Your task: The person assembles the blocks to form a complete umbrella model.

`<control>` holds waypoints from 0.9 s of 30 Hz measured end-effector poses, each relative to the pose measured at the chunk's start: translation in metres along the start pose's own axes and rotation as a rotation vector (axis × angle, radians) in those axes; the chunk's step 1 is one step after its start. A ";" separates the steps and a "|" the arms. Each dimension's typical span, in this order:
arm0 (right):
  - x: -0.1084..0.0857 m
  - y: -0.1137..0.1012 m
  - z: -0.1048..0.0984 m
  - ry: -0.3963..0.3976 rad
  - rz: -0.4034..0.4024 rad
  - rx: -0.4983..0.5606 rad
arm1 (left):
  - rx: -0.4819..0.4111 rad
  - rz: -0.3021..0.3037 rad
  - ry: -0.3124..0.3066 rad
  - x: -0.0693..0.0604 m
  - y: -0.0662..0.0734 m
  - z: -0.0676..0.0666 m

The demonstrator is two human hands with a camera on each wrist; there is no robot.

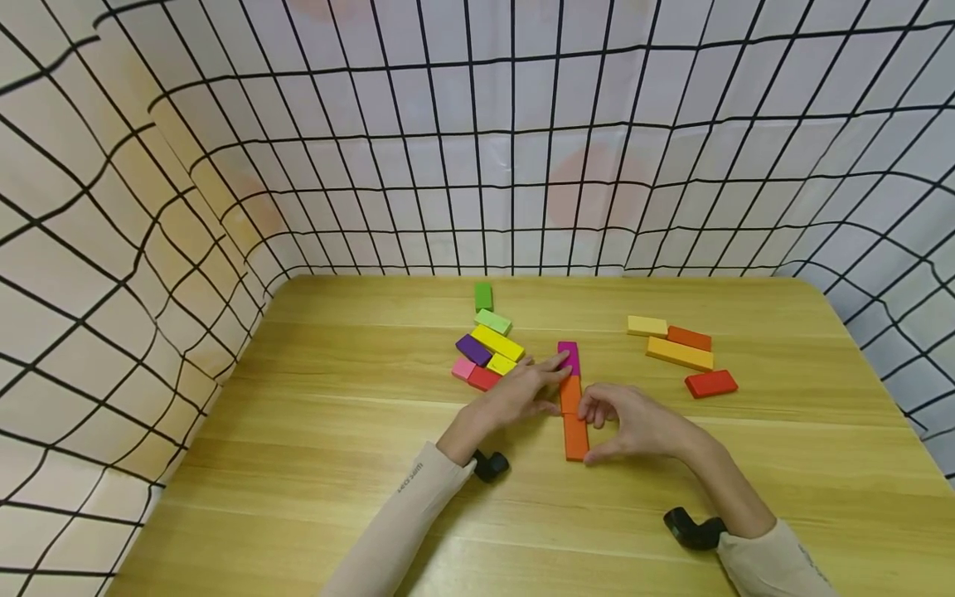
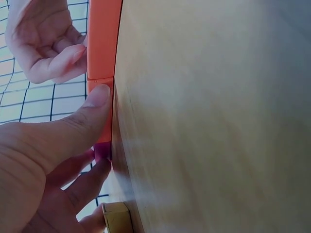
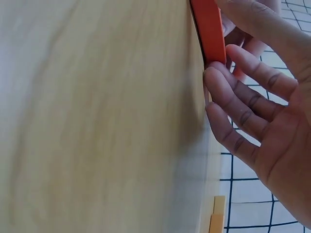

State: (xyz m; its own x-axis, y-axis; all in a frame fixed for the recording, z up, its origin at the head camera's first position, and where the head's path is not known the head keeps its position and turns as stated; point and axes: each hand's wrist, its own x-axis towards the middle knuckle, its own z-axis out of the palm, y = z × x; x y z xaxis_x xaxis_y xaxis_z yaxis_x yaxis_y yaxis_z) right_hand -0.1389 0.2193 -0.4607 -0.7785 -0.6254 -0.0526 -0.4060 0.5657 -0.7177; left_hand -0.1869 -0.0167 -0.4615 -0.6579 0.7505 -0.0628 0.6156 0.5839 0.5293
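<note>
Blocks (image 1: pixel 575 438), fourteen, three in line, left hand (image 1: pixel 518 392) and right hand (image 1: pixel 645 423) part-open, merely touching these, sleeve lettering (image 1: pixel 410 478) illegible.

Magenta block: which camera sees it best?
The head view, because most of the magenta block shows there, past the left hand. The left wrist view shows only a sliver of it; the right wrist view shows none.

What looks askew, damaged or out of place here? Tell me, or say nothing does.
Nothing stands out. The magenta block and two orange blocks lie end to end, nearly straight; the other blocks lie loosely on both sides, without visible damage.
</note>
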 end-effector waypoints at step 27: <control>0.012 -0.004 0.013 0.028 0.230 -0.054 | 0.098 -0.035 -0.080 -0.001 0.006 0.001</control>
State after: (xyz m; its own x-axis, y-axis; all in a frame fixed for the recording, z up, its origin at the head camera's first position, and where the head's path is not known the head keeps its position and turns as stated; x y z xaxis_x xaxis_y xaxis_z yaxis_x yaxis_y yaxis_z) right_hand -0.1404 0.2026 -0.4671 -0.8662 -0.4620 -0.1905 -0.2410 0.7200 -0.6507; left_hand -0.1823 -0.0136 -0.4597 -0.6454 0.7492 -0.1488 0.6351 0.6345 0.4405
